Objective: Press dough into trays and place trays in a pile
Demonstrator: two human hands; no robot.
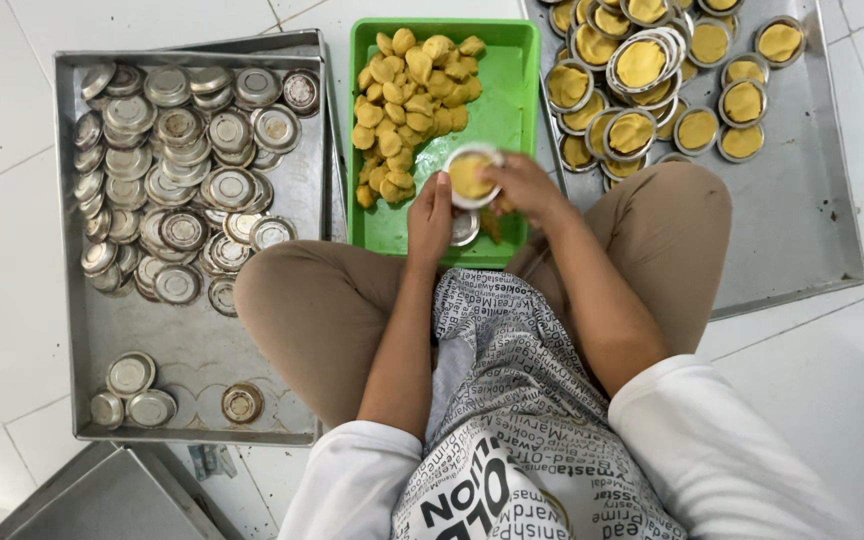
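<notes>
- A small round metal mould (472, 177), packed with flat yellow dough, sits over the green tray (512, 90), near its front edge.
- Both hands clasp it between them: left hand (431, 220) cups its left rim, fingers upright; right hand (524, 187) curls round its right side.
- Both forearms reach forward over the crossed knees.

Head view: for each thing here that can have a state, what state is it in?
Left hand: gripping the small tin's edge.
Right hand: pressing into the tin.
Small tin: held over the green tray, dough inside.
Green tray: partly filled with dough pieces.
Left metal tray: holds empty tins, many stacked.
Right metal tray: holds dough-filled tins.
</notes>
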